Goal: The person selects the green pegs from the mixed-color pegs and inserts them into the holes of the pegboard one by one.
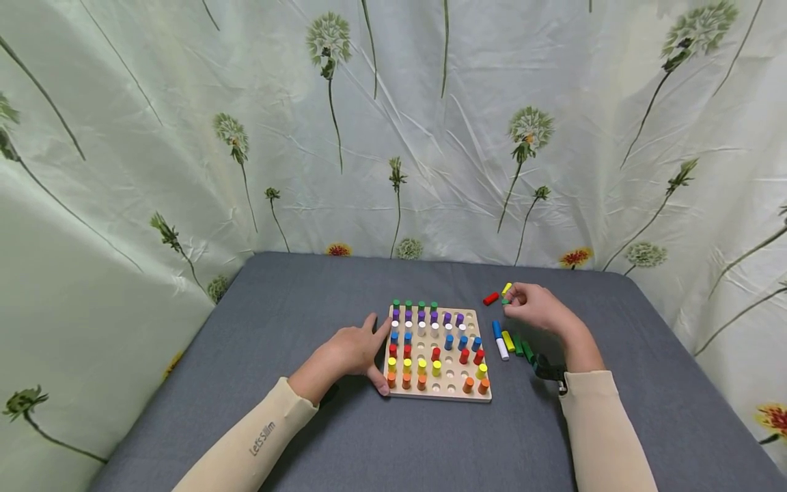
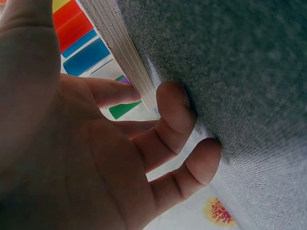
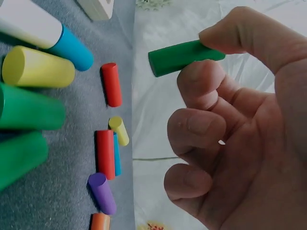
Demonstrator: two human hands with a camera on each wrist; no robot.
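My right hand [image 1: 535,309] is raised off the table to the right of the pegboard. It pinches a green peg [image 3: 175,57] between thumb and index finger, the other fingers curled beneath. The wooden pegboard [image 1: 443,395] carries upright pegs in colour rows: green at the far edge, then purple, white, blue, red, yellow, and orange nearest. Open holes show at the right of the green row and in the middle of several others. My left hand [image 1: 353,352] rests at the board's left side with fingers spread, thumb by the near corner and index finger along the edge.
Right of the board lie loose pegs: a blue peg [image 1: 496,329], a white peg [image 1: 503,350], a yellow peg [image 1: 507,341] and green ones [image 1: 518,344]. Farther back are a red peg [image 1: 490,298] and, in the right wrist view, a purple peg [image 3: 102,193]. A patterned curtain [image 1: 393,137] hangs behind.
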